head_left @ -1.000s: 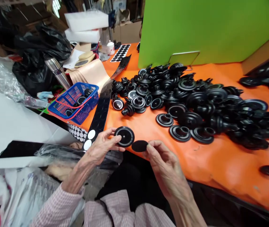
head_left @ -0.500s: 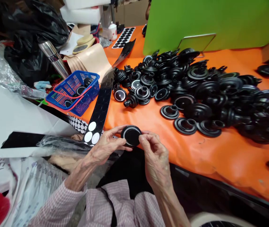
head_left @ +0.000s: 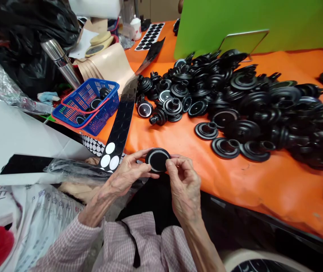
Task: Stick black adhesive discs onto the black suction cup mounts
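A round black disc with a pale ring on its face is held up at the table's front edge. My left hand grips its left rim between thumb and fingers. On the other side, the thumb and fingers of my right hand close on the right rim. Left of the disc lies a long black sticker strip with several white circles bared at its near end. Behind and to the right, a large pile of black stepped discs covers much of the orange table.
A blue basket with black parts stands at the left, near a steel flask. Farther back are a dotted sticker sheet, a white bottle and a green board. A printed sack lies at lower left.
The camera view has shifted slightly, so the table's contents appear a little higher. Both hands keep their hold on the disc, with hardly any movement.
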`<act>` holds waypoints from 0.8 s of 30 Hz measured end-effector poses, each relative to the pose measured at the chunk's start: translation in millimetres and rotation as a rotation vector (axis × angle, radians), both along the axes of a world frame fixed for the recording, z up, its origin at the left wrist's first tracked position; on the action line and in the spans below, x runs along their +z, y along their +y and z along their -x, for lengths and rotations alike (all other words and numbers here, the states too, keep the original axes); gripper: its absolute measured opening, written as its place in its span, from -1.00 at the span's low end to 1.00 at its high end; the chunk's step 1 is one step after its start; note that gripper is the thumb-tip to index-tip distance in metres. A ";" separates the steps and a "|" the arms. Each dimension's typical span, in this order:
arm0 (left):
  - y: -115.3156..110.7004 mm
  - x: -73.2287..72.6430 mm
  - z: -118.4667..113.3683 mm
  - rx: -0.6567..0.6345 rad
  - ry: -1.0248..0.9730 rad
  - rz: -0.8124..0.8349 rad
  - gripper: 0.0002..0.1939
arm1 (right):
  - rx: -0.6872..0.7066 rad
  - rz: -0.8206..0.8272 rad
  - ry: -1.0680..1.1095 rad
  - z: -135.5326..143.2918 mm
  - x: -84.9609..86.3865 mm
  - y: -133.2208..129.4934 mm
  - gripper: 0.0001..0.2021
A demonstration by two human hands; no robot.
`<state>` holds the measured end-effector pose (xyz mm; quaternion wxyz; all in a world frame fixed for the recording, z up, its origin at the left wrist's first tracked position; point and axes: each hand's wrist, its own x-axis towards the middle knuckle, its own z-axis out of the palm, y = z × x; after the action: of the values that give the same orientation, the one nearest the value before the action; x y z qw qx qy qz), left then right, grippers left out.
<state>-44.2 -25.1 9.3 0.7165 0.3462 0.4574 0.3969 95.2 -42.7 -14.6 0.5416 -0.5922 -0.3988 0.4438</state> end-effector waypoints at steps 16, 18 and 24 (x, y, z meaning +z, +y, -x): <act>-0.6 -1.6 -5.4 0.165 0.096 0.003 -0.54 | -0.032 -0.286 -0.550 15.3 -8.6 0.0 -0.87; -0.9 -1.3 -4.0 0.167 0.107 -0.010 -0.55 | -0.045 -0.296 -0.559 18.6 -10.0 0.6 -0.87; -8.6 4.6 9.2 0.178 0.055 -0.026 -0.56 | 0.079 -0.014 -0.119 16.1 -3.7 5.6 -0.71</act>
<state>-53.5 -33.7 13.8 0.6610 0.3241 0.5008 0.4552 79.1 -37.1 -18.3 0.5031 -0.5974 -0.4564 0.4263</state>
